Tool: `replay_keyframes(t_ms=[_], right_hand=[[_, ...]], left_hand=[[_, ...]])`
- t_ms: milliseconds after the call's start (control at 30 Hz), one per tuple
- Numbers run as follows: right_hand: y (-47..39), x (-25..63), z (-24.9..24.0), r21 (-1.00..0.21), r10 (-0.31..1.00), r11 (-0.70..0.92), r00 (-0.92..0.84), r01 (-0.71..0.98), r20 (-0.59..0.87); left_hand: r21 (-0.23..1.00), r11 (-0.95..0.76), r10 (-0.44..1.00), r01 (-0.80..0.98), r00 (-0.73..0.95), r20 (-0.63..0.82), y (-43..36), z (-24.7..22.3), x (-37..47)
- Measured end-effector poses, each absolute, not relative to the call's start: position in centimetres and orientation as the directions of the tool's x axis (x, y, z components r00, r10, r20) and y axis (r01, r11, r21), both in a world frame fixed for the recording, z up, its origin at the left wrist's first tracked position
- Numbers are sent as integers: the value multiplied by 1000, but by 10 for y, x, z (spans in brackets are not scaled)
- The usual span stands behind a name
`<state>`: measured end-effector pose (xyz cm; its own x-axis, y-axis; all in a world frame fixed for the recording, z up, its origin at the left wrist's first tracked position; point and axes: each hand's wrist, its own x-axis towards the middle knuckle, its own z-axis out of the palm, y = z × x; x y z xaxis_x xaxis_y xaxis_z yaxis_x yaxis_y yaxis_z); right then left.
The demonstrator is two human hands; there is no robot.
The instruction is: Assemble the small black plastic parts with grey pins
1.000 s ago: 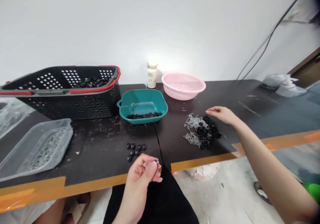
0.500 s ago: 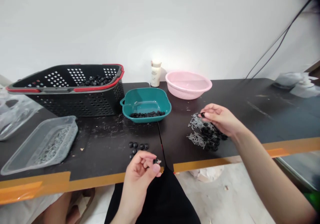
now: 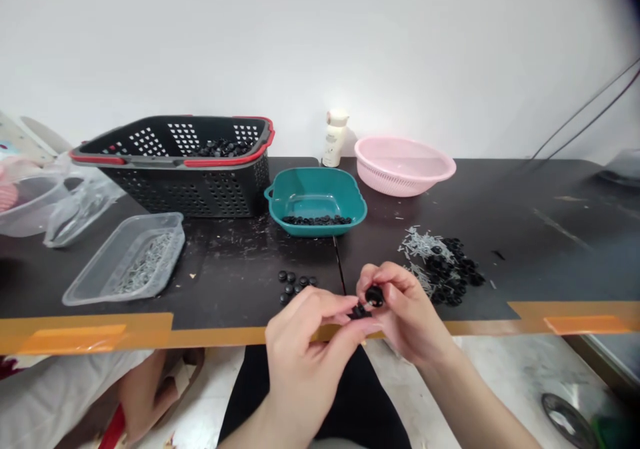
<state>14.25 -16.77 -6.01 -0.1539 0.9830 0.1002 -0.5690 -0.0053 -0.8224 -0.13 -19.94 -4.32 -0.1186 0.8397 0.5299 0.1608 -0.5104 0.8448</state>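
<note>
Close together over the table's front edge, my two hands nearly meet. Between thumb and fingers, my left hand (image 3: 315,345) pinches a small dark part (image 3: 359,311). A round black cap (image 3: 374,295) sits in the closed fingers of my right hand (image 3: 405,309), just above the dark part. Whether the two pieces touch, I cannot tell. Just beyond my left hand lie several round black caps (image 3: 303,281). Right of my hands is a pile of black caps (image 3: 453,272) mixed with small grey metal pins (image 3: 424,242).
A teal basin (image 3: 318,230) holds black pieces at centre. The black basket (image 3: 200,192) with red handles stands back left, the clear tray (image 3: 80,289) of metal pieces before it. A pink colander (image 3: 400,185) and white bottle (image 3: 334,145) stand behind. At lower left, another person's leg shows.
My right hand has come left from the pile with a black cap and met my left hand. The left hand has turned inward. The camera view has shifted left.
</note>
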Motion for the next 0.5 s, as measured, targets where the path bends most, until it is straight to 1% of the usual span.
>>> replay_keyframes(t_ms=[100,200,367,500], right_hand=[[-168,136,-60,-819,991,-59,-134,-571,22],[-167,131,-60,-820,993,-78,-119,-567,-12],[-168,127,-62,-837,996,-44,-84,-546,2],[-169,126,-63,-875,999,41,-10,-482,52]], left_hand=[[833,-510,834,215,-114,540,-199,-47,-2],[813,-505,826,290,-111,553,-198,-50,-3],[786,-511,814,348,-98,573,-196,-53,-5],[752,-534,791,387,-86,606,-194,-54,-6]])
